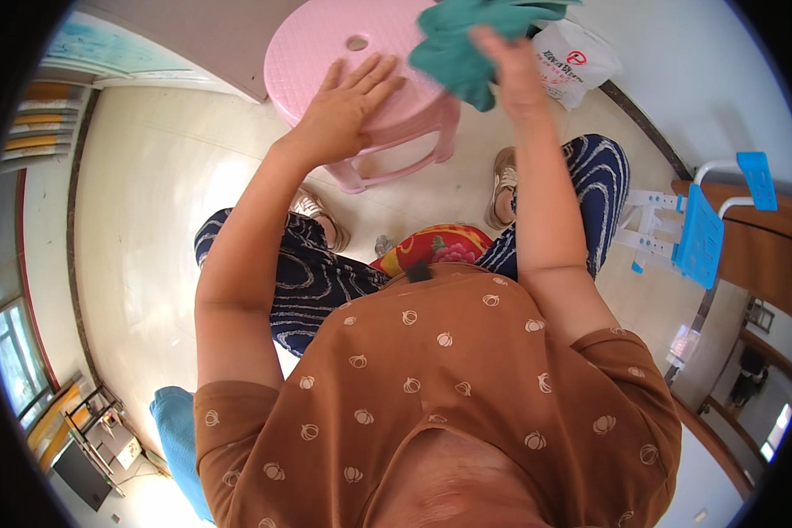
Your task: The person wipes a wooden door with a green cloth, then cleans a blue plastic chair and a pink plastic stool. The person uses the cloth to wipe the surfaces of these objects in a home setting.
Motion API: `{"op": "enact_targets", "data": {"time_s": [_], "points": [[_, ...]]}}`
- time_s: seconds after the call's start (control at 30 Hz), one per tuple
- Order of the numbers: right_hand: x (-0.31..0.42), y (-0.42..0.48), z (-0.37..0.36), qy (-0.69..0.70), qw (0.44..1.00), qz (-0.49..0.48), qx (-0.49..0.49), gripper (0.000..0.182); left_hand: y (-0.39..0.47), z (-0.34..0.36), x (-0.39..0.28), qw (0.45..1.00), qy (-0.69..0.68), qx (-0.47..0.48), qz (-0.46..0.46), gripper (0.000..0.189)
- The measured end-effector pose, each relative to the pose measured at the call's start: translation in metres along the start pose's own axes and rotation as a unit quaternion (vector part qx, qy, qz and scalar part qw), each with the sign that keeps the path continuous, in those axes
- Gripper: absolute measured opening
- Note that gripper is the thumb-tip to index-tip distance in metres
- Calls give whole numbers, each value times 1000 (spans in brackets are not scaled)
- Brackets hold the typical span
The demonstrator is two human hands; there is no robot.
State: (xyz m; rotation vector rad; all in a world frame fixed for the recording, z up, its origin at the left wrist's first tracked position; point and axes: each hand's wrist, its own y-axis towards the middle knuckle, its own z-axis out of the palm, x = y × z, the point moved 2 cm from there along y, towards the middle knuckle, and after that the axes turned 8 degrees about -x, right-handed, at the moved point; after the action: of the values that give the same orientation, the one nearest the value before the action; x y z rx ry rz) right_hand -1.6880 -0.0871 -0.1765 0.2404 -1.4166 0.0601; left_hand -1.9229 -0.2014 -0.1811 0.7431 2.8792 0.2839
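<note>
A pink plastic stool (303,49), round-topped with a finger hole near its middle, stands on the floor in front of me. My left hand (353,105) rests on its seat near the edge, palm down with the fingers apart and nothing in them. At the right side of the stool, my right hand (518,79) grips a teal-green cloth (452,49). The cloth is bunched and hangs partly over the stool's rim. Blur on this hand and cloth hides how the fingers close around it, and the cloth's top runs out of view.
A white plastic bag (581,63) with printed writing lies behind the cloth by the wall. To the right is a blue and white seat with armrests (699,237). Red floral fabric (452,247) shows between my legs. My shoes (503,188) flank the stool.
</note>
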Motion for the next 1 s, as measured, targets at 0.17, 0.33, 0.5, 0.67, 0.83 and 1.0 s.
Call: {"op": "enact_targets", "data": {"time_s": [0.17,0.33,0.5,0.67,0.83,1.0], "points": [[-59,1,48,-441,810,-381,-62,45,-4,21,-4,983,-2,-163,-79,109],[-77,-4,36,-205,906,-342,-142,35,3,21,-11,987,95,-83,-99,112],[-98,-23,30,-41,944,-200,-260,35,5,26,-8,986,92,-106,-87,109],[-172,-40,-7,-17,934,126,-334,26,0,15,-12,986,68,-95,-119,107],[-199,-40,-31,208,868,219,-393,23,-7,7,17,991,33,-49,-124,108],[-115,-29,6,124,974,50,-183,23,-19,-7,41,981,27,-57,-185,104]]}}
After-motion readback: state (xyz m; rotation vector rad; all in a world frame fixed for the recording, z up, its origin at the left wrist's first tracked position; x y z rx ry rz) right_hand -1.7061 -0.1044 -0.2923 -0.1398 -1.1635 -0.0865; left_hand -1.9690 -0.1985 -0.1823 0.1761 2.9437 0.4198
